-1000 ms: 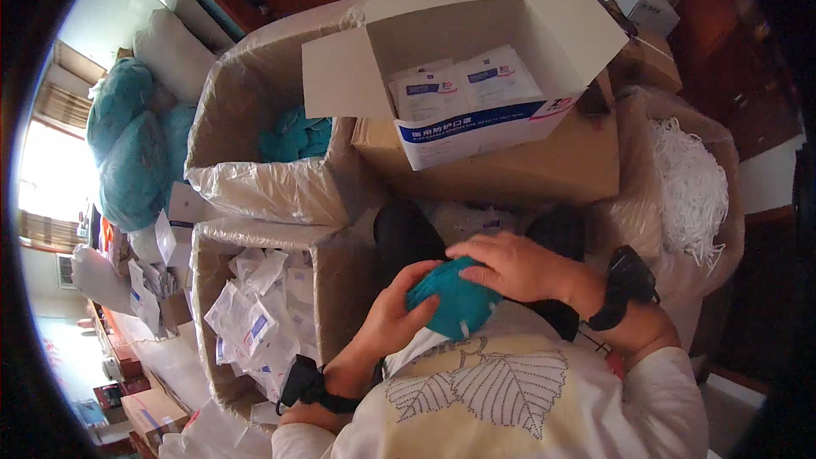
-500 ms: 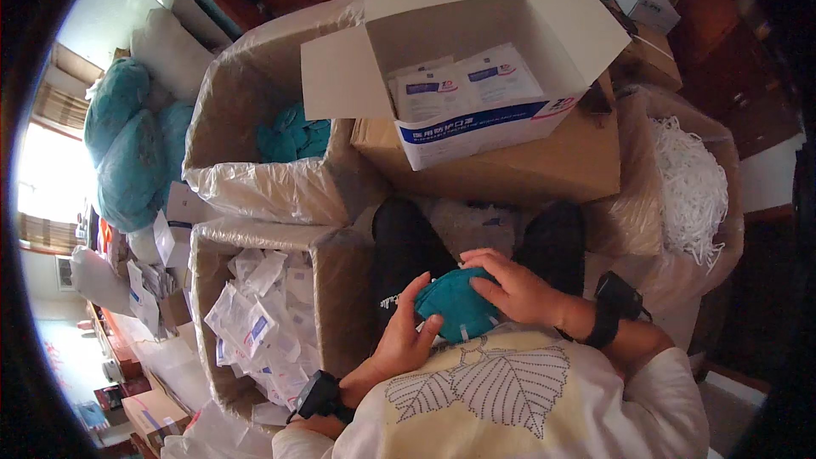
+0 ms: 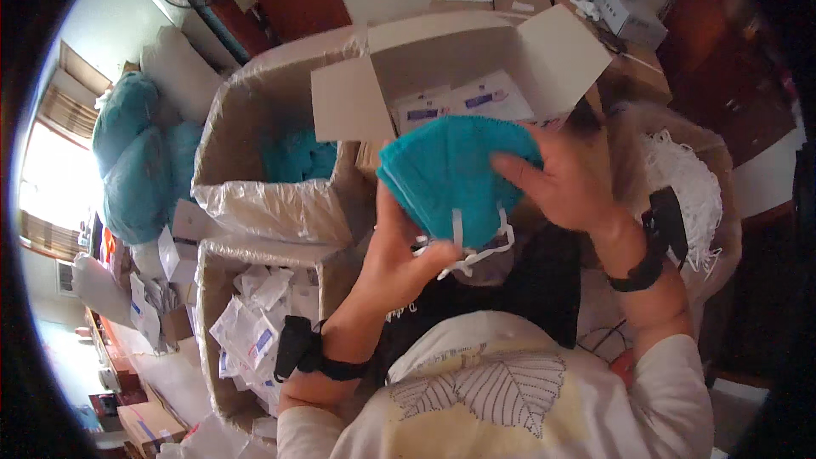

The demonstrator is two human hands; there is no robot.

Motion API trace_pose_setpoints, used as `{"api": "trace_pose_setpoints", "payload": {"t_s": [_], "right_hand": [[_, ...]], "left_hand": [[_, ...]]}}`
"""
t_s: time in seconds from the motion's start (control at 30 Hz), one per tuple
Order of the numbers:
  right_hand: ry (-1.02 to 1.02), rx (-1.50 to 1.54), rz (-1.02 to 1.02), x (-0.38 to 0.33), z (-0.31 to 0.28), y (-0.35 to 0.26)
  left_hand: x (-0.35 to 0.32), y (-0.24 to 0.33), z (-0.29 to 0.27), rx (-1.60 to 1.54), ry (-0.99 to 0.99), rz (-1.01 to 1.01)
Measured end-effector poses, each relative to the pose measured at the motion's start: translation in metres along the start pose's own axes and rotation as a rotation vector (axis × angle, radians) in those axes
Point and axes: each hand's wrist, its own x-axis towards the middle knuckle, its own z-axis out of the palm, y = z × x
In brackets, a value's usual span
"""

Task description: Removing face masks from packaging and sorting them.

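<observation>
A small stack of teal folded face masks [image 3: 459,166] is raised in front of me, with white elastic straps [image 3: 476,263] dangling from its lower edge. Its lower left side is gripped by my left hand [image 3: 399,255], the thumb close to the straps. My right hand [image 3: 569,178] holds the right edge, thumb on the front face and the other fingers mostly hidden behind; it is slightly blurred. Just beyond the stack is an open white carton [image 3: 353,100] with flat white packets [image 3: 493,102] inside, its front partly hidden by the masks.
A plastic-lined box [image 3: 272,200] on the left holds more teal masks [image 3: 302,155]. Nearer, another lined box [image 3: 259,252] contains white packets [image 3: 255,331]. White straps [image 3: 684,195] fill a lined container at right. Bulging teal bags [image 3: 132,178] are piled far left.
Both hands have moved up and away from my lap, carrying the masks toward the open carton. The stack's layers and straps now show more plainly.
</observation>
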Motion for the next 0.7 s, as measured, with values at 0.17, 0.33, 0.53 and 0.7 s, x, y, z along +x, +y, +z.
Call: {"api": "trace_pose_setpoints", "payload": {"t_s": [0.17, 0.33, 0.53, 0.7], "right_hand": [[0.040, -0.131, -0.113, 0.024, -0.028, -0.034], [0.044, -0.164, -0.194, 0.039, -0.040, -0.051], [0.224, -0.134, -0.361, 0.045, -0.053, -0.069], [0.206, -0.295, -0.367, 0.043, -0.068, -0.078]], "left_hand": [[0.016, 0.003, -0.001, 0.005, -0.096, -0.230], [0.017, -0.001, -0.016, 0.182, -0.162, -0.376], [0.025, -0.002, -0.041, 0.107, 0.071, -0.300], [0.034, 0.016, -0.052, -0.046, 0.231, -0.171]]}}
